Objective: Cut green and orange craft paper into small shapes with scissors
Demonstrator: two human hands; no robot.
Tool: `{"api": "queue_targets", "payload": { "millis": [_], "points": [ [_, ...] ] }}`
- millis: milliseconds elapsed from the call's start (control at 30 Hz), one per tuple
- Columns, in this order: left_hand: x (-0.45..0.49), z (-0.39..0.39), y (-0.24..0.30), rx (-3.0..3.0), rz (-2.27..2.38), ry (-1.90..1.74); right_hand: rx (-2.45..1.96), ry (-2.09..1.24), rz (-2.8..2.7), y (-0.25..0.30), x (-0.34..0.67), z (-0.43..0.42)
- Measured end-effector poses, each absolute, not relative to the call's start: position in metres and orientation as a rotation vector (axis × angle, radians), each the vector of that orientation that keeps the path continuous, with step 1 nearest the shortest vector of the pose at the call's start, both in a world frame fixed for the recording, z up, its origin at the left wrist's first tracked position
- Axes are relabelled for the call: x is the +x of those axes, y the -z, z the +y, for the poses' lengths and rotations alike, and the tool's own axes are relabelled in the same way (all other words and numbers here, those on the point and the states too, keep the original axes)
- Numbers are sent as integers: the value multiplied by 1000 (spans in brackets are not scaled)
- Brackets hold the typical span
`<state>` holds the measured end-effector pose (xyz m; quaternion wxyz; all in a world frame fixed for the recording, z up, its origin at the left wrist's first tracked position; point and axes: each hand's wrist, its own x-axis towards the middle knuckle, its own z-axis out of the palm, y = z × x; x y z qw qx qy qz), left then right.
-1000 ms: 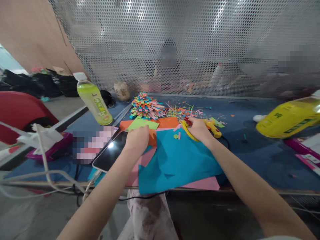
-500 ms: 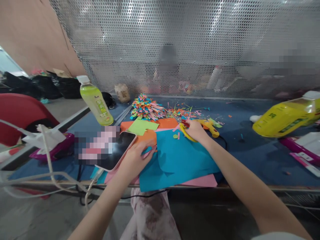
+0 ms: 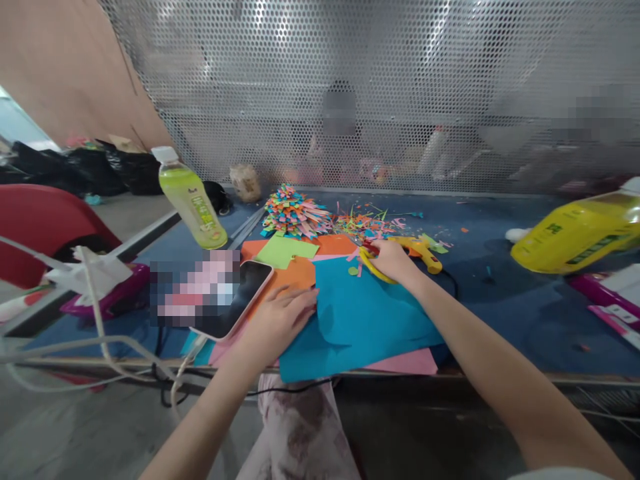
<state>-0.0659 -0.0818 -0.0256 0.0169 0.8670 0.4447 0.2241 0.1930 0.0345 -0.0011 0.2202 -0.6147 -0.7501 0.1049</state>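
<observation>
Head view. One perforated metal screen (image 3: 350, 100) closes the far side of the desk (image 3: 505, 313). The blue top is one surface, and its near edge runs left to right just under the paper.

Loose paper sheets, four colours counted:
- one teal sheet (image 3: 365, 320), the largest, reaches the near edge
- one pink sheet (image 3: 405, 362) under it shows at the near edge
- one orange sheet (image 3: 295, 273) lies behind
- one small green square (image 3: 285, 252) lies on the orange

One yellow container (image 3: 575, 233) lies on its side at far right. One green drink bottle (image 3: 193, 200) stands upright at far left. One phone (image 3: 240, 293), screen dark, lies just beside the orange sheet's left edge. One heap of cut coloured strips (image 3: 295, 213) sits behind the sheets, with scraps scattered to its right. One yellow glue gun (image 3: 425, 252) lies just right of the right hand.

Two hands:
- The left hand (image 3: 280, 317) lies flat, grip wide and holding nothing. Its fingertips touch the teal sheet's left edge where it meets the orange.
- The right hand (image 3: 393, 260) has its grip closed round the yellow handles of one pair of scissors (image 3: 369, 261), at the teal sheet's far edge.

Open room: bare desk lies between the right forearm and the yellow container. The left side is crowded, with the phone and white cables (image 3: 95, 320) close in.
</observation>
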Motion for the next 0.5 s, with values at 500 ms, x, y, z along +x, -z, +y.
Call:
{"api": "queue_targets", "payload": {
  "millis": [500],
  "points": [
    [-39,6,-24,2516,2015,138,-1676,-290,-2057,0,195,37]
  ]
}}
